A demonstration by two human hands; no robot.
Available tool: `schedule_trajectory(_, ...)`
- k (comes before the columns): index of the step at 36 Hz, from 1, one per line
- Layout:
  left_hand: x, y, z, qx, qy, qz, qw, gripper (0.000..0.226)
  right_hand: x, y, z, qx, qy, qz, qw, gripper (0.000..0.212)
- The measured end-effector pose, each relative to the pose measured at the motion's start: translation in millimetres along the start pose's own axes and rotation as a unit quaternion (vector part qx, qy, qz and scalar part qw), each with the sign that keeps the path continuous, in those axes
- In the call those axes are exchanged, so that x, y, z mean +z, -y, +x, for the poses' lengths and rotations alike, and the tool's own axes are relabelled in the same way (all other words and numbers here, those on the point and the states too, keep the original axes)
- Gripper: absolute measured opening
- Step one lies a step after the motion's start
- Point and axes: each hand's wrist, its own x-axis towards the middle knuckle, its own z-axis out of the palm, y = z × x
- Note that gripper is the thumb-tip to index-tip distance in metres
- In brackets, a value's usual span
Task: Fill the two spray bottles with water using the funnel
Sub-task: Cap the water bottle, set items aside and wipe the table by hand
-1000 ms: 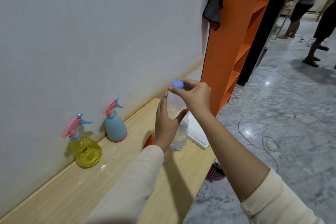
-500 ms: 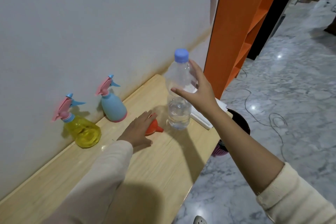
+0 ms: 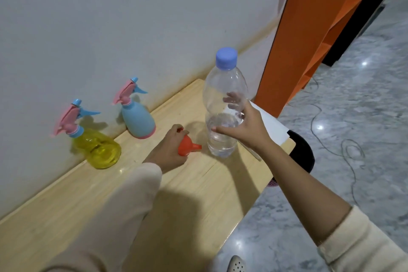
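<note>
A yellow spray bottle point(image 3: 97, 150) and a light-blue spray bottle point(image 3: 138, 120), both with pink and blue trigger heads, stand against the wall on the wooden table point(image 3: 198, 194). A clear water bottle point(image 3: 223, 104) with a blue cap stands upright, holding a little water at its base. My right hand point(image 3: 245, 126) grips its middle. My left hand point(image 3: 169, 149) holds the small orange funnel point(image 3: 188, 147), which lies on its side on the table just left of the bottle.
A white sheet point(image 3: 271, 126) lies at the table's right end, above a dark bin point(image 3: 302, 154). An orange shelf unit point(image 3: 309, 28) stands to the right. Cables trail over the marble floor point(image 3: 353, 117). A white wall backs the table.
My left hand left the water bottle, dropped to the table and took hold of the funnel. My right hand moved from the cap down to the bottle's body.
</note>
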Motion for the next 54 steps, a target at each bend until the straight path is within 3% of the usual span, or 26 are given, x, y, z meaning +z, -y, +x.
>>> schedule_trajectory(5,4,-5,-3,-0.118,-0.133,-0.184,0.967,0.068,8,4,12,0.003,-0.04,-0.001,0.999,0.076)
schedule_trajectory(15,6,4,43,-0.214,-0.243,-0.306,0.895,0.07,26,16,86,0.002,-0.08,-0.008,0.997,0.07)
schedule_trajectory(25,12,30,131,-0.262,-0.31,-0.296,0.865,0.072,62,9,168,-0.02,-0.087,-0.028,0.996,0.071)
schedule_trajectory(32,24,45,133,-0.21,-0.361,-0.239,0.876,0.071,78,11,193,-0.028,-0.063,-0.029,0.997,0.073)
schedule_trajectory(37,29,43,130,-0.239,-0.362,-0.217,0.875,0.064,86,11,199,-0.028,-0.041,-0.024,0.998,0.079)
schedule_trajectory(45,25,32,135,-0.279,-0.36,-0.218,0.863,0.073,72,14,204,-0.022,0.094,0.008,0.995,0.098)
schedule_trajectory(52,23,-9,127,-0.271,-0.429,-0.236,0.829,0.065,38,9,200,-0.05,0.158,-0.049,0.985,0.073)
schedule_trajectory(54,27,-31,119,-0.246,-0.415,-0.249,0.84,0.055,21,2,194,-0.044,0.145,-0.056,0.987,0.06)
